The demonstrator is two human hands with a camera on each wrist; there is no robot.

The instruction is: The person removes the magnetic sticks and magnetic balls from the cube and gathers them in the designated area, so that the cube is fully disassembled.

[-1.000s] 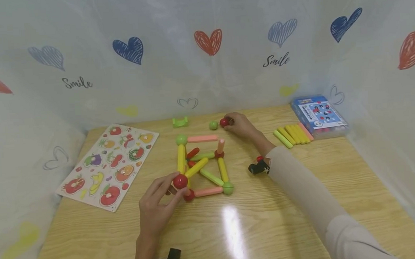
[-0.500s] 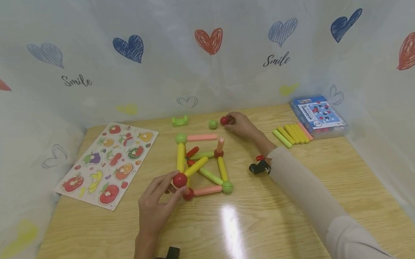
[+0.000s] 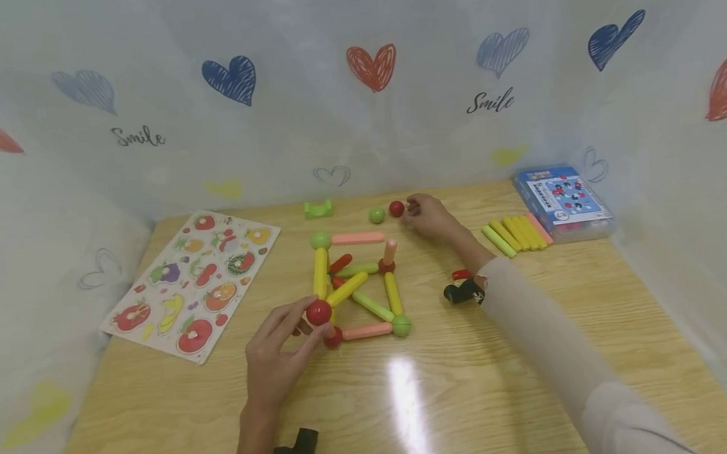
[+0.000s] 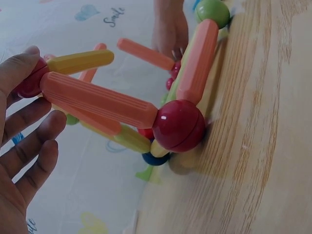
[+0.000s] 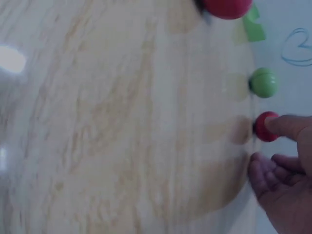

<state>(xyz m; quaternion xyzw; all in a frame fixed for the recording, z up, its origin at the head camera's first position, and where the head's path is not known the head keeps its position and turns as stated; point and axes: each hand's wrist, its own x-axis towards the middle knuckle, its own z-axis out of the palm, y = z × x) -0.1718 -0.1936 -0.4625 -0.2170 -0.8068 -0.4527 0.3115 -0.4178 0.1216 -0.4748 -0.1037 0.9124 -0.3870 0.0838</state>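
Observation:
A frame of coloured magnetic rods and balls stands on the table in the head view, with a pink rod (image 3: pixel 367 331) along its near side. My left hand (image 3: pixel 274 361) pinches the red ball (image 3: pixel 319 312) at its raised near-left corner, between thumb and index finger; the other fingers are spread in the left wrist view. Under that ball a pink rod (image 4: pixel 100 100) runs to a lower red ball (image 4: pixel 179 126). My right hand (image 3: pixel 430 216) is at the back, just right of a loose red ball (image 3: pixel 396 209). In the right wrist view its thumb overlaps this ball (image 5: pixel 265 127), the other fingers apart from it.
Beside the loose red ball is a green ball (image 3: pixel 377 215); a green curved piece (image 3: pixel 319 209) lies farther left. Several yellow rods (image 3: pixel 517 233) lie near a blue box (image 3: pixel 563 201) at right. A fruit sticker board (image 3: pixel 195 286) lies left. A red piece (image 3: pixel 462 274) lies by the right wrist.
My right hand has drawn slightly to the right, and its fingers have come off the loose red ball. My left hand still pinches the frame's red ball. The head view has shifted slightly.

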